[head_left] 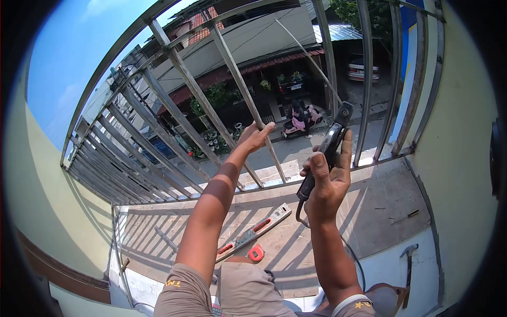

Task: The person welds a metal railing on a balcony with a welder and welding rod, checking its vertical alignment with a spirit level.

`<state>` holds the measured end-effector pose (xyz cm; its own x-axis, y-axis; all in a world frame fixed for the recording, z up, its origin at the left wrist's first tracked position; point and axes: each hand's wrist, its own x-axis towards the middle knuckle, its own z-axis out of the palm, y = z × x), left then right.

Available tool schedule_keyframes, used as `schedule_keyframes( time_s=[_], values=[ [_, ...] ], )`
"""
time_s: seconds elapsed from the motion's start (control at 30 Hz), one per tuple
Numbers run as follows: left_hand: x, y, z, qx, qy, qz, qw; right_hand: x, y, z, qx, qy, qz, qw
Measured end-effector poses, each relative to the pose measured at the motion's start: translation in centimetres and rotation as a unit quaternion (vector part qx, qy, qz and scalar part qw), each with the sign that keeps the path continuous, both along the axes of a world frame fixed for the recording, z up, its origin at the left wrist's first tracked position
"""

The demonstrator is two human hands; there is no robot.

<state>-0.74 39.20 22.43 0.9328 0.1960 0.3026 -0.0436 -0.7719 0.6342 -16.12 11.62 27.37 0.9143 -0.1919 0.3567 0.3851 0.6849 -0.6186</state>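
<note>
My right hand (328, 185) is wrapped round a black welding electrode holder (334, 140), its thumb pointing up. From the holder's jaw a long thin welding rod (309, 57) slants up and to the left, in front of the railing. A black cable (348, 248) trails from the handle down past my forearm. My left hand (255, 138) reaches forward and is closed round an upright bar (240, 84) of the metal railing (174, 53); the bar partly hides its fingers.
On the floor (369, 211) lie a spirit level (259, 228), a red tape measure (256, 253) and a hammer (409, 264). Yellow walls (465, 105) stand at both sides. Beyond the railing, below, are a street, a person by a pink scooter (302, 120) and a parked car (363, 68).
</note>
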Motion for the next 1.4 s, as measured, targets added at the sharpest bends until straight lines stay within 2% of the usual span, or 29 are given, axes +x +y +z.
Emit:
schedule_keyframes(
  time_s=[0.03,0.07,0.13,0.17,0.2,0.3,0.37,0.43,0.5,0.53,0.73,0.93,1.03,1.1,1.17,1.23,1.3,1.33,1.37,1.4],
  values=[
    [-1.6,-1.4,2.3,0.147,0.045,0.044,0.987,-0.8,0.2,-0.8,0.026,0.023,0.009,0.999],
    [-3.1,-2.6,4.7,0.179,0.047,0.087,0.979,-0.9,0.9,-2.1,0.031,0.024,-0.005,0.999],
    [-3.8,-3.3,7.3,0.184,0.039,0.108,0.976,-1.5,1.2,-2.9,0.054,0.028,0.009,0.998],
    [-3.7,-3.4,8.6,0.186,0.026,0.121,0.975,-1.9,1.2,-2.6,0.08,0.039,0.056,0.994],
    [-3.5,-3.4,8.7,0.247,0.027,0.137,0.959,-2.0,1.2,-2.4,0.108,0.047,0.102,0.988],
    [-2.2,-1.7,7.9,0.226,0.014,0.104,0.968,-2.0,1.6,-2.5,0.114,0.037,0.159,0.98],
    [-2.1,-1.6,8.1,0.183,0.06,0.103,0.976,-2.3,2.2,-2.6,0.104,0.034,0.145,0.983],
    [-2.2,-1.6,7.7,0.206,0.032,0.107,0.972,-2.6,2.1,-2.3,0.115,0.033,0.181,0.976],
    [-2.3,-1.5,7.3,0.175,0.006,0.081,0.981,-2.9,2.5,-2.7,0.128,0.027,0.193,0.972],
    [-2.7,-2.3,8.1,0.167,0.039,0.077,0.982,-2.9,2.6,-2.8,0.121,0.025,0.207,0.971],
    [-3.6,-4.1,8.7,0.137,0.039,0.088,0.986,-3.1,3.5,-2.3,0.152,0.026,0.206,0.966],
    [-2.0,-1.2,7.2,0.202,0.037,0.106,0.973,-2.9,3.9,-2.5,0.162,0.03,0.205,0.965],
    [-1.6,-0.6,7.0,0.184,0.05,0.098,0.977,-2.8,3.8,-3.3,0.152,0.049,0.168,0.973],
    [-2.9,-2.8,8.0,0.143,0.039,0.089,0.985,-2.5,3.5,-4.1,0.128,0.068,0.134,0.98],
    [-1.3,-0.1,6.4,0.154,0.039,0.089,0.983,-1.8,3.0,-5.0,0.098,0.038,0.073,0.992],
    [-1.3,-0.6,5.8,0.131,0.004,0.07,0.989,-1.5,2.3,-6.1,0.066,0.072,0.086,0.991],
    [0.6,2.0,2.7,0.009,-0.001,0.025,1.0,-0.6,1.6,-7.3,0.051,0.109,0.084,0.989],
    [0.5,1.3,2.4,0.018,-0.048,-0.023,0.998,0.0,1.8,-8.6,0.046,0.113,0.058,0.991],
    [0.4,0.3,1.8,0.005,-0.048,-0.018,0.999,0.7,2.0,-9.8,0.042,0.115,0.032,0.992],
    [0.7,-0.4,1.0,-0.118,-0.079,-0.049,0.989,1.2,1.9,-10.3,0.049,0.134,0.035,0.989]
  ],
)
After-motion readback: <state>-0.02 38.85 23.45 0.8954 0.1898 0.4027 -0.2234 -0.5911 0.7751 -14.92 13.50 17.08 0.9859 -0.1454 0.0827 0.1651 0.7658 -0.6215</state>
